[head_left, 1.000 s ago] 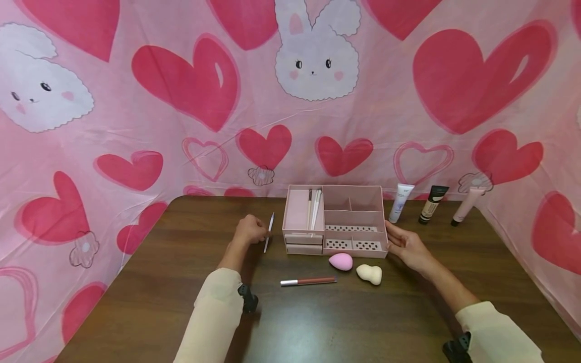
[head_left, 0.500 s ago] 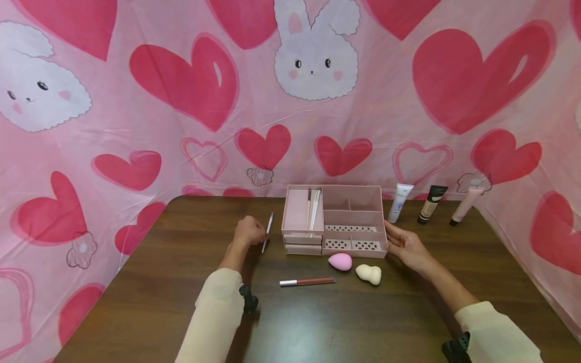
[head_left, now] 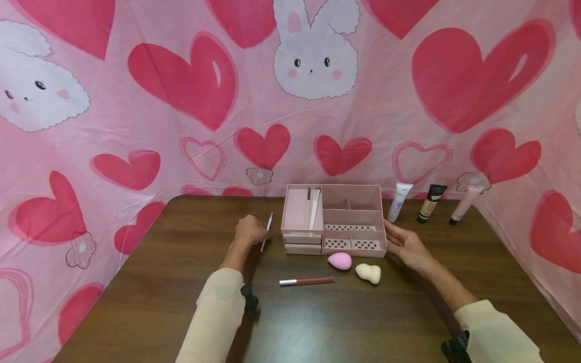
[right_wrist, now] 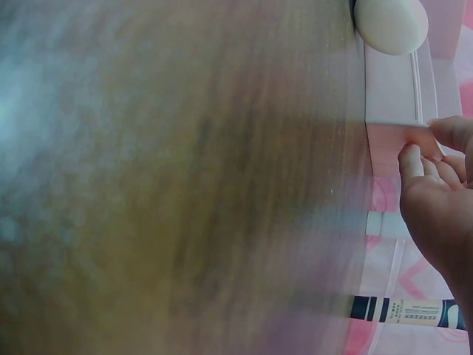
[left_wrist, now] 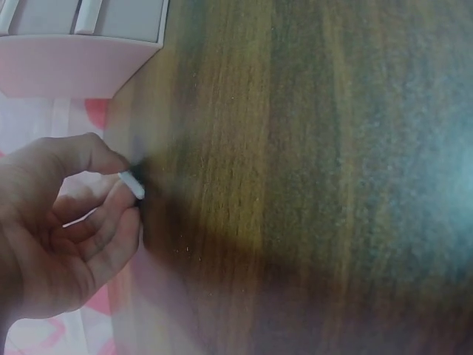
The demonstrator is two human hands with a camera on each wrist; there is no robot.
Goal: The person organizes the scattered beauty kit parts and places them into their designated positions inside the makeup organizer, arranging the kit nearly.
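My left hand (head_left: 251, 230) pinches a slim white pen-shaped stick (head_left: 268, 229) between thumb and fingers, to the left of the pink organizer (head_left: 301, 206). A short piece of the white stick (left_wrist: 133, 185) shows past the fingertips in the left wrist view, close over the table. At the organizer's right side, my right hand (head_left: 407, 247) rests its fingers along the side wall. In the right wrist view, fingertips (right_wrist: 411, 157) lie against that pink side wall (right_wrist: 384, 148), near its front corner. Slim white and brown brushes (head_left: 313, 206) lie in the organizer's left top.
In front of the organizer lie a pink egg-shaped sponge (head_left: 340, 261), a cream sponge (head_left: 368, 273) and a brown lip gloss tube (head_left: 307, 281). A white tube (head_left: 400, 202), a black-and-beige tube (head_left: 431, 203) and a pink tube (head_left: 466, 205) stand at the back right.
The lower end of the white stick has swung slightly left in my left hand. My right hand stays at the organizer's side; the head view has shifted a little.
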